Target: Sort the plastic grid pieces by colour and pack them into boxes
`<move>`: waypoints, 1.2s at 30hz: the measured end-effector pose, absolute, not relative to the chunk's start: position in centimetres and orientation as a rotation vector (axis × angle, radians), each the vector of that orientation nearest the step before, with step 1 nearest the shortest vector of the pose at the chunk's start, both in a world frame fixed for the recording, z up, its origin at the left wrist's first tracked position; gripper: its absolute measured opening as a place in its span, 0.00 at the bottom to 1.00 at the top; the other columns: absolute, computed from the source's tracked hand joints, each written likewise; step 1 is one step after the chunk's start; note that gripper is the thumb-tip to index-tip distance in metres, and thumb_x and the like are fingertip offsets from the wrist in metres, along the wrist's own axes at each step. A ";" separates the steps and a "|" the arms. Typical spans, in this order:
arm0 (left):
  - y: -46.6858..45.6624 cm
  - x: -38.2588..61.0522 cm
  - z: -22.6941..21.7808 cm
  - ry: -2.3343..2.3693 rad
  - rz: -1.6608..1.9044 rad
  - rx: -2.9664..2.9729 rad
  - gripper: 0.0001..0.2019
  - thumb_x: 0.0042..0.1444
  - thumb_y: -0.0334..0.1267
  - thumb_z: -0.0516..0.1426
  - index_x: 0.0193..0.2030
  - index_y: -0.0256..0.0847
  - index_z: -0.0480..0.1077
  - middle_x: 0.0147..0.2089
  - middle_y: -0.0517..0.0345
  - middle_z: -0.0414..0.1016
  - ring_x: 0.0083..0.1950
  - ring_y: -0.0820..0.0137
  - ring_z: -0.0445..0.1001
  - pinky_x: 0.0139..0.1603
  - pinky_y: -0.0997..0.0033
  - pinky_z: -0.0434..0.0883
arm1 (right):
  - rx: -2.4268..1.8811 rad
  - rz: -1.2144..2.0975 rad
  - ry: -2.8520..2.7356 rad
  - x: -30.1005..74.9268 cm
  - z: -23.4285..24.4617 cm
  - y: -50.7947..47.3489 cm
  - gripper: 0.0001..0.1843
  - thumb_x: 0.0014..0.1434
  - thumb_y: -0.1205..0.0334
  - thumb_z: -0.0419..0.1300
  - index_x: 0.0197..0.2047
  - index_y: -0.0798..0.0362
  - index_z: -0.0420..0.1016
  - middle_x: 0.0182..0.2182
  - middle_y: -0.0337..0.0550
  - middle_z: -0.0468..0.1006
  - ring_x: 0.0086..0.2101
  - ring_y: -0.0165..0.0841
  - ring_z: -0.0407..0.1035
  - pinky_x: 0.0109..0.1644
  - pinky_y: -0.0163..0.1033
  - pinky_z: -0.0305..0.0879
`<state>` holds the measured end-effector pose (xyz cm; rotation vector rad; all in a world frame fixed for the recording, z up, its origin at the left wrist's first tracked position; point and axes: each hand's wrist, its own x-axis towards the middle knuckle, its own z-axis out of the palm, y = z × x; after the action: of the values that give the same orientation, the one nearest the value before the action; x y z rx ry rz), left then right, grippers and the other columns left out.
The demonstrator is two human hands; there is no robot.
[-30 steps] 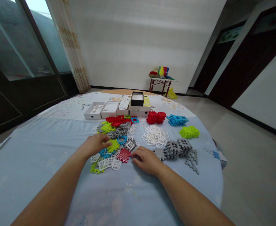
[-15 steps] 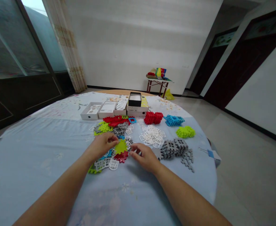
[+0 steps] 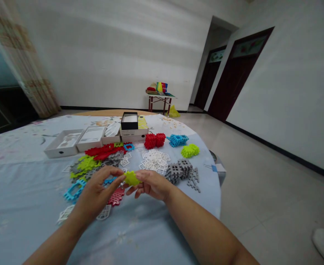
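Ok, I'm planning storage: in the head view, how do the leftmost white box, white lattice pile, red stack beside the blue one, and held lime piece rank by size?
1. Leftmost white box
2. White lattice pile
3. Red stack
4. Lime piece, partly covered at its edges

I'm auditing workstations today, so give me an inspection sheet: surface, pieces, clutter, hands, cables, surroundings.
Surface: patterned, pale-blue-and-white cloth on a table.
Pieces: lime-green piece between the hands; mixed pieces on the left; red pile, blue pile, lime pile, white pile and gray pile further right.
Clutter: open white boxes and a black box beyond the pieces.
Hands: left hand pinches the lime-green piece; right hand is at its right edge, grip unclear.
Cables: nothing seen.
Surroundings: curtain left; small laden table by the wall; dark doors right.
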<state>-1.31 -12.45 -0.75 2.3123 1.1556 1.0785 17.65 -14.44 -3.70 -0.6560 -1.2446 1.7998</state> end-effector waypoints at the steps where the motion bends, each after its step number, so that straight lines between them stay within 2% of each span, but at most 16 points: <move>1: -12.4 -1.3 -0.8 1.174 1.076 2.302 0.16 0.53 0.53 0.53 0.35 0.42 0.71 0.37 0.55 0.76 0.40 0.64 0.74 0.43 0.67 0.69 | -0.688 1.758 -1.253 18.0 -3.3 -14.5 0.26 0.50 0.44 0.62 0.44 0.56 0.70 0.38 0.48 0.76 0.32 0.32 0.73 0.31 0.33 0.64; 3: -12.2 -1.6 -1.1 1.246 1.058 2.270 0.17 0.53 0.54 0.53 0.38 0.42 0.72 0.40 0.55 0.77 0.43 0.64 0.74 0.45 0.67 0.69 | -0.762 1.623 -1.290 19.2 -2.3 -14.5 0.24 0.49 0.49 0.64 0.46 0.53 0.69 0.42 0.47 0.74 0.37 0.33 0.72 0.34 0.34 0.65; 5: -11.8 -2.1 -1.3 1.331 1.033 2.233 0.18 0.53 0.54 0.53 0.40 0.42 0.72 0.42 0.56 0.77 0.44 0.64 0.74 0.48 0.68 0.69 | -0.860 1.414 -1.356 21.2 -1.0 -14.4 0.27 0.48 0.54 0.65 0.50 0.51 0.68 0.48 0.46 0.72 0.44 0.35 0.70 0.41 0.38 0.66; 8: -10.9 -2.9 -1.7 1.439 0.957 2.181 0.19 0.54 0.54 0.52 0.41 0.42 0.72 0.43 0.58 0.78 0.46 0.65 0.74 0.49 0.69 0.68 | -1.132 0.962 -1.480 25.6 0.7 -13.5 0.32 0.47 0.54 0.66 0.55 0.50 0.65 0.54 0.48 0.68 0.49 0.37 0.66 0.51 0.44 0.64; 12: -9.5 -3.8 -2.5 1.541 0.896 2.146 0.20 0.53 0.55 0.51 0.40 0.41 0.73 0.42 0.57 0.78 0.45 0.64 0.74 0.48 0.68 0.69 | -1.604 0.368 -1.499 33.0 1.4 -11.3 0.30 0.49 0.51 0.64 0.53 0.56 0.68 0.50 0.50 0.72 0.47 0.36 0.67 0.52 0.42 0.62; 14: -9.0 -4.1 -3.0 1.550 0.898 2.152 0.21 0.52 0.55 0.51 0.40 0.41 0.73 0.41 0.56 0.78 0.44 0.63 0.74 0.47 0.68 0.69 | -1.910 0.191 -1.408 36.6 0.8 -10.1 0.27 0.50 0.51 0.62 0.51 0.54 0.70 0.46 0.45 0.75 0.44 0.33 0.69 0.48 0.37 0.64; 18: -8.5 -4.6 -3.5 1.558 0.911 2.177 0.22 0.52 0.56 0.50 0.39 0.41 0.73 0.41 0.55 0.78 0.43 0.63 0.74 0.48 0.67 0.68 | -2.144 0.125 -1.250 42.0 -1.5 -8.4 0.22 0.50 0.51 0.61 0.44 0.58 0.74 0.40 0.49 0.77 0.40 0.39 0.71 0.42 0.38 0.64; 22: -8.4 -4.9 -3.6 1.622 0.928 2.142 0.22 0.51 0.56 0.50 0.39 0.42 0.73 0.42 0.54 0.78 0.45 0.62 0.74 0.46 0.67 0.69 | -2.297 0.118 -1.150 44.7 -3.8 -7.3 0.19 0.48 0.51 0.62 0.38 0.58 0.75 0.36 0.51 0.78 0.39 0.41 0.71 0.41 0.39 0.63; 28: -8.1 -5.8 -3.1 1.767 0.872 2.030 0.22 0.49 0.59 0.50 0.39 0.46 0.73 0.42 0.58 0.78 0.40 0.63 0.75 0.40 0.68 0.70 | -2.335 0.048 -1.084 46.0 -5.7 -6.6 0.28 0.42 0.49 0.66 0.44 0.59 0.74 0.41 0.55 0.77 0.43 0.42 0.71 0.44 0.40 0.64; 33: -7.6 -7.8 -1.8 1.976 0.913 1.950 0.24 0.49 0.59 0.50 0.41 0.44 0.73 0.41 0.59 0.78 0.26 0.69 0.70 0.38 0.66 0.69 | -2.229 -0.060 -1.124 45.3 -4.7 -7.2 0.27 0.52 0.50 0.58 0.49 0.61 0.71 0.47 0.58 0.75 0.48 0.42 0.69 0.52 0.43 0.62; 34: -7.5 -8.2 -1.6 1.989 0.925 1.949 0.24 0.49 0.59 0.50 0.42 0.43 0.73 0.41 0.58 0.78 0.25 0.70 0.70 0.38 0.67 0.69 | -2.191 -0.072 -1.150 44.8 -4.3 -7.3 0.26 0.53 0.51 0.56 0.49 0.61 0.71 0.48 0.58 0.74 0.49 0.42 0.68 0.53 0.44 0.60; 36: -7.3 -9.0 -1.5 1.929 0.943 1.986 0.23 0.51 0.56 0.49 0.42 0.41 0.73 0.40 0.56 0.78 0.33 0.67 0.73 0.40 0.68 0.68 | -2.094 -0.080 -1.220 43.2 -3.6 -7.3 0.25 0.54 0.52 0.55 0.50 0.61 0.71 0.50 0.57 0.73 0.50 0.41 0.67 0.54 0.43 0.60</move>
<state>-9.03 -7.31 -1.48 1.9863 1.9292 0.9430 43.20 -7.27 -3.58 -2.0936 -1.2196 -0.0800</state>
